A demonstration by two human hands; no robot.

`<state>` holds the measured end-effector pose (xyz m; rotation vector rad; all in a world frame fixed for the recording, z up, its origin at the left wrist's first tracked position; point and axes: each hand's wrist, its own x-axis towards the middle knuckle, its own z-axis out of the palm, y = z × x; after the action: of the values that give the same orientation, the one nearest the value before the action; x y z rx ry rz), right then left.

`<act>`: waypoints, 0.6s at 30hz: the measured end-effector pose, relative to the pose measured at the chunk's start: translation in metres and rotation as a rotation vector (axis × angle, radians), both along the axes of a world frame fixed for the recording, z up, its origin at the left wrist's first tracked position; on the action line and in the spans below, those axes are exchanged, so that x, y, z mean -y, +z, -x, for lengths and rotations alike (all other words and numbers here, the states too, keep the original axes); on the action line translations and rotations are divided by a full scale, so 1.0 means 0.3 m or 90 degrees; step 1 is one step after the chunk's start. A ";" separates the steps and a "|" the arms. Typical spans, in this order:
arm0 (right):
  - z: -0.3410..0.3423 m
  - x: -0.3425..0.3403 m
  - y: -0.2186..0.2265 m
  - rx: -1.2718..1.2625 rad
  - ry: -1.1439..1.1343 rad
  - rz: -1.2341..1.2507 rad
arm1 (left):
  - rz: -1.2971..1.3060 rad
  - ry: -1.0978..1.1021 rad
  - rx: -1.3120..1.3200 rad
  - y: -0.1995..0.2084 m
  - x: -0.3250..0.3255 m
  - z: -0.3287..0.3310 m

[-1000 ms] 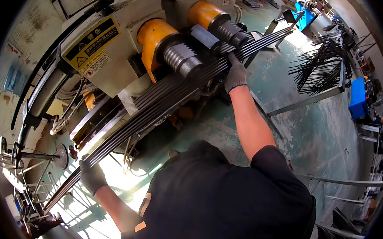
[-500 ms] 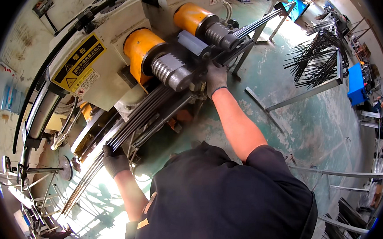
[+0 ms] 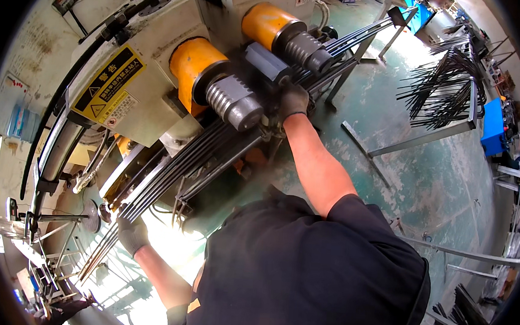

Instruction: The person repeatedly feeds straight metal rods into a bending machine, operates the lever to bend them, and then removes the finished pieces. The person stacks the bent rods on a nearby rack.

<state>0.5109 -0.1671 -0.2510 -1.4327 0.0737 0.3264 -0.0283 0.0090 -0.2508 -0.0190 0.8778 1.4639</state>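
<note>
Head view showed the gloved left hand [image 3: 131, 235] at the near left, fingers pinching a bundle of long dark rods [image 3: 179, 167]. These rods ran slantwise from the near left to the far right, along a pale machine body [image 3: 158, 67] and below its two orange cylinders [image 3: 194, 69], each with a ridged steel end. The gloved right hand [image 3: 293, 100] sat farther along, just beside a grey block [image 3: 267, 61] between those cylinders; its fingertips were hidden, so whether it gripped anything could not be told. Far right, a heap of dark bars [image 3: 440, 93] lay near a blue box [image 3: 493, 130].
</note>
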 end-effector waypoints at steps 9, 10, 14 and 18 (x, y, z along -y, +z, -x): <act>0.072 0.099 0.017 -0.078 0.011 -0.238 | -0.127 -0.146 -0.017 -0.127 0.088 -0.250; 0.079 0.118 0.007 -0.080 0.000 -0.246 | -0.132 -0.171 0.010 -0.112 0.109 -0.290; 0.097 0.243 -0.062 -0.089 0.001 -0.171 | -0.122 -0.164 0.134 -0.024 0.125 -0.280; 0.125 0.381 -0.181 -0.145 0.060 -0.096 | -0.147 -0.074 0.014 -0.052 0.056 -0.099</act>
<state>0.4735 -0.2816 -0.3053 -1.2476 0.1631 0.5613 0.0014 -0.0079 -0.2664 0.1837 0.6766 1.4448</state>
